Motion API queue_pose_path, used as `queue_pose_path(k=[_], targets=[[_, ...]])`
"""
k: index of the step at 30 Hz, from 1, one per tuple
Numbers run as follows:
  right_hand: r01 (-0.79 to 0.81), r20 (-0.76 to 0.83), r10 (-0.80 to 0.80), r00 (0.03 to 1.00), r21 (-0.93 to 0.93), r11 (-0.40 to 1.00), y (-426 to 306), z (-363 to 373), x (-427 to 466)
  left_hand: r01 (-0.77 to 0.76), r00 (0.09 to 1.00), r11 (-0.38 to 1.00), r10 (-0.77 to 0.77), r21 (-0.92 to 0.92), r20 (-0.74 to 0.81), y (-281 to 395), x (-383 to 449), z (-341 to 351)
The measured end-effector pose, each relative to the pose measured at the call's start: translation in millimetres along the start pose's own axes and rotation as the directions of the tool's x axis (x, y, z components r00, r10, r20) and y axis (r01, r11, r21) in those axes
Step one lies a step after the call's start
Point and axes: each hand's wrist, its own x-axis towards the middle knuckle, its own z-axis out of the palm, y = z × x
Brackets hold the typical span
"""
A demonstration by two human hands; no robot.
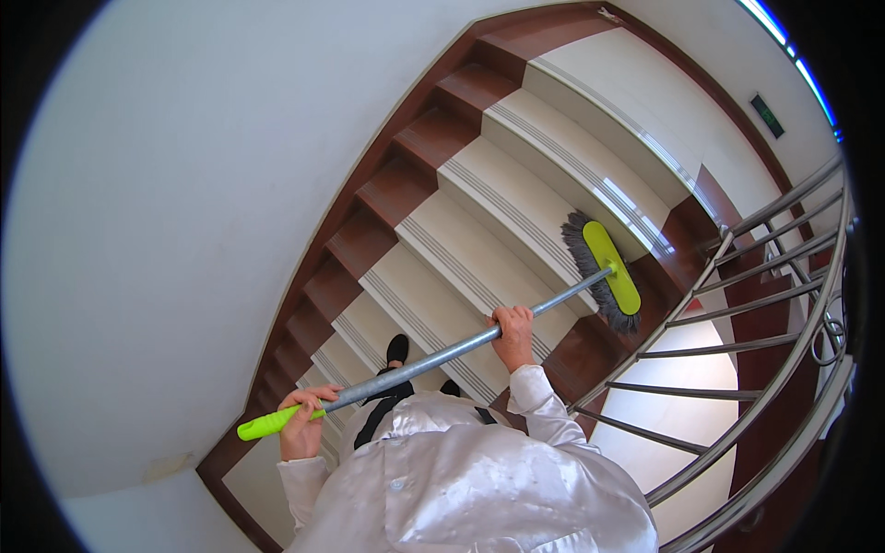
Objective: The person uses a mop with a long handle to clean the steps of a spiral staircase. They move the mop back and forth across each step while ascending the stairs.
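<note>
A push broom with a lime-green head [610,268] and grey bristles [596,278] slants across the view. My left hand [303,415] is closed around the broom's lime-green grip [273,422] at its lower left end. Farther along, my right hand [514,333] wraps the grey metal handle [442,356] about midway. The bristles rest on a cream stair tread [501,181] with dark red ends, close to its railing side. A black shoe [397,349] stands on a step below the handle; another foot is partly hidden by my shirt.
Curved stairs with grooved edges run between a white wall [180,207] on the left and a metal railing [719,339] on the right. A wide landing [643,90] lies at the top of the view. A dark sign [767,115] hangs low on the far wall.
</note>
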Motion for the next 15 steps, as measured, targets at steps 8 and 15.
queue_pose_path(k=[8,15], targets=[[0.051,-0.023,-0.052,0.998,-0.012,0.999,7,2,2,-0.033,0.997,0.999,0.033,-0.008,-0.07,3,-6,14],[0.05,0.004,-0.05,0.999,-0.018,0.999,8,-1,13,-0.049,0.994,0.999,0.049,-0.004,-0.093,5,12,20]])
